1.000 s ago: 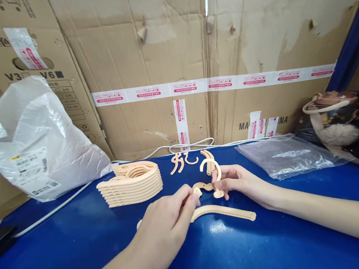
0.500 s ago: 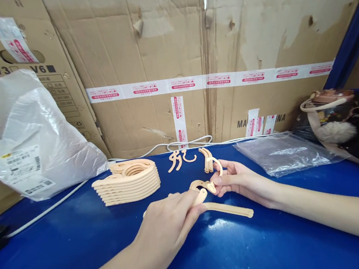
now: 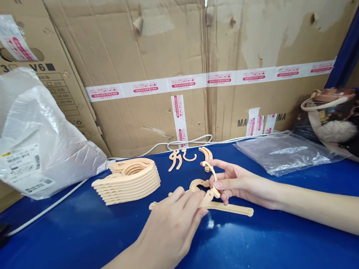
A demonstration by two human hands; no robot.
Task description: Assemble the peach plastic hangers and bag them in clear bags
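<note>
My left hand (image 3: 172,222) is closed on a cream plastic folding hanger (image 3: 231,209) low over the blue table. One straight arm of it sticks out to the right; its middle is partly hidden by my fingers. Between the thumb and fingers of my right hand (image 3: 239,184) is a cream hanger hook (image 3: 215,174), curved end up, its base close to the hanger's joint. Whether the two touch I cannot tell. A stack of folded cream hangers (image 3: 127,186) lies to the left. Behind my hands are loose hooks (image 3: 188,156) and slim curved strips (image 3: 206,154).
A white plastic mailing bag (image 3: 36,139) leans at the left against cardboard boxes (image 3: 143,56). White cable (image 3: 155,147) runs along the back of the blue table (image 3: 82,247). At the right lie a clear plastic bag (image 3: 286,152) and a dark bag with a pompom (image 3: 339,131).
My right hand has turned the hook and brought its base lower, closer to the hanger joint. The left hand has shifted slightly, still gripping the hanger.
</note>
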